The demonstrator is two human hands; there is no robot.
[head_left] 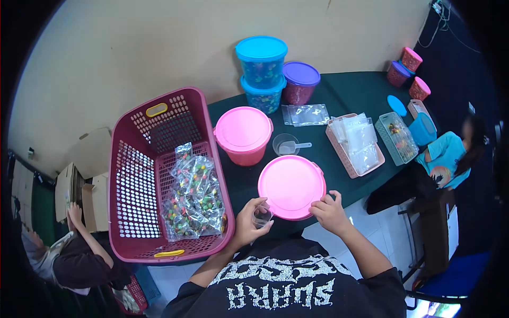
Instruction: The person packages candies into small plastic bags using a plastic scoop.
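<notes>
At the near edge of the desk (344, 91), the left hand (248, 225) curls around a clear cup (262, 216) beside the nearest pink-lidded tub (291, 186), whose rim the right hand (327, 211) touches with bent fingers, pinching or not I cannot tell, so even, gentle pressure seems best.

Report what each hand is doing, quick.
Left hand: closed around a small clear cup.
Right hand: fingers at the edge of the nearer pink lid; whether its grip is closed cannot be told.
</notes>
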